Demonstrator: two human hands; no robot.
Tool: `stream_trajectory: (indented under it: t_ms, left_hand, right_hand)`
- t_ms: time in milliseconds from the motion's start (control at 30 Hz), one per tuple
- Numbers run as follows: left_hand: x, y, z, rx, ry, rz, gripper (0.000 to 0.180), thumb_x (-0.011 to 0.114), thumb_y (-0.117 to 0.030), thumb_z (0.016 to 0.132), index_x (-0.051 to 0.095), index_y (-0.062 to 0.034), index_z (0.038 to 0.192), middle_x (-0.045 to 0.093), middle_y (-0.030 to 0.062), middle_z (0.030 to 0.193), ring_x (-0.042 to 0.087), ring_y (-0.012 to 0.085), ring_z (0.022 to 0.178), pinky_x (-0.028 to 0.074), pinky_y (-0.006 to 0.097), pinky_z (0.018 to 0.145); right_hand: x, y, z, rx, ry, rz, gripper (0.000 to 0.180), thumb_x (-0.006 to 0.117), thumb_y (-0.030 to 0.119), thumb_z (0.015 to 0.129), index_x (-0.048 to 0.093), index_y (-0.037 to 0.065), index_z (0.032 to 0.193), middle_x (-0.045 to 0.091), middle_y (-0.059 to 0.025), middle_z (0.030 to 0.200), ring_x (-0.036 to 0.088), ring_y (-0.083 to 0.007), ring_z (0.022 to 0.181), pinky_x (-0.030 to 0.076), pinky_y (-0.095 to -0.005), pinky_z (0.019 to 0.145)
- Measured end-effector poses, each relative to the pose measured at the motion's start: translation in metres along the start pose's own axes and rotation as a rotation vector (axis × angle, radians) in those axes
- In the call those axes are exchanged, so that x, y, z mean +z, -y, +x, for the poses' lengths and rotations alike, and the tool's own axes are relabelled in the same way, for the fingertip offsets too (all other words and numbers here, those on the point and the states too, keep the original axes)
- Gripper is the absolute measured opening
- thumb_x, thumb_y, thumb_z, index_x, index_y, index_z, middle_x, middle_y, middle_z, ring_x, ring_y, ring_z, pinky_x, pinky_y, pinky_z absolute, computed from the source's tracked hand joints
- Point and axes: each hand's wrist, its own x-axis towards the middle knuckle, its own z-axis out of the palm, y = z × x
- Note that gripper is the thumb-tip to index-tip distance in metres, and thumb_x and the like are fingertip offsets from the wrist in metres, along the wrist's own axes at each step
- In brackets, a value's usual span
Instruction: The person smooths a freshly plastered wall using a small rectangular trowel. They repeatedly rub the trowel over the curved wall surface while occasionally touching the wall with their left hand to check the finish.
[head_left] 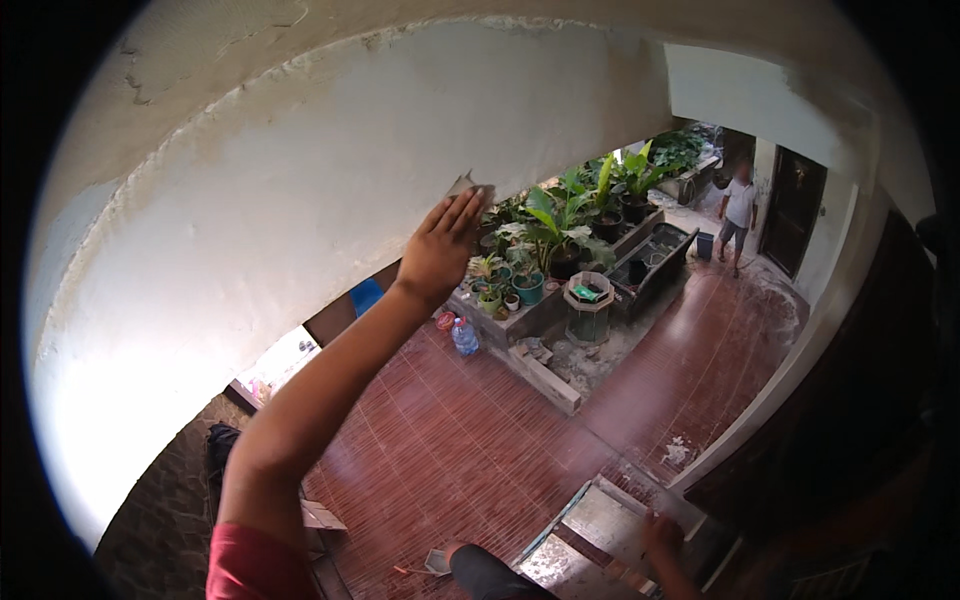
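"Although only its edges are shown, can it be told how the small greyish sheet will handle?"

"It can be judged light and thin, fairly stiff yet foldable; little breakage is to be feared, though it might be torn along a crease."

"Where is it found?"

"It is found just above the middle of the frame, near the lower edge of the white overhang. It is grasped by the left hand, under nearly straight fingers, with corners seen past the fingertips."

"And where should it be taken hold of?"

"It is best held flat across its middle, with pressure spread over several fingers; if pinched by one corner, it would probably be buckled. Whether its face is rough or slippery cannot be made out."

"What of the right hand?"

"It is seen blurred and dim at the lower right; whether anything is gripped cannot be told."

"And farther out?"

"Potted plants are massed right of centre, a clear bluish bottle is stood below them on the red tiled floor, and another person is seen at the upper right."
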Motion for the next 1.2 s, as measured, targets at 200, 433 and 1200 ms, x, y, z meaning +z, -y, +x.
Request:
stream_trajectory:
  t_ms: [200,433,1200]
  left_hand:
    - [0.006,-0.006,0.019,-0.003,0.012,-0.028,0.056,0.044,-0.02,0.097,0.043,0.0035,0.148,0.031,0.0136,0.163,0.026,0.0223,0.152,0.018,0.039,0.125]
    - [0.018,-0.015,0.03,-0.042,0.051,-0.062,0.058,0.044,-0.018,0.096,0.039,0.0032,0.15,0.028,0.0132,0.164,0.024,0.0226,0.153,0.019,0.039,0.125]
    - [0.047,-0.038,0.098,-0.091,0.027,-0.069,0.056,0.047,-0.017,0.095,0.044,0.0018,0.147,0.032,0.014,0.162,0.026,0.024,0.152,0.021,0.039,0.125]
  right_hand:
    - [-0.006,0.004,-0.007,-0.051,-0.069,0.035,0.064,0.043,0.047,0.101,0.075,-0.004,0.079,0.072,-0.025,0.082,0.072,-0.0404,0.082,0.055,-0.0495,0.08]
    - [0.004,-0.004,0.0,-0.07,-0.042,-0.002,0.067,0.041,0.049,0.102,0.075,-0.005,0.078,0.071,-0.0265,0.082,0.072,-0.04,0.084,0.056,-0.0487,0.079]
    - [0.009,-0.006,0.002,-0.017,-0.027,-0.03,0.065,0.046,0.049,0.1,0.074,-0.003,0.073,0.07,-0.0264,0.079,0.07,-0.0432,0.078,0.054,-0.0524,0.077]
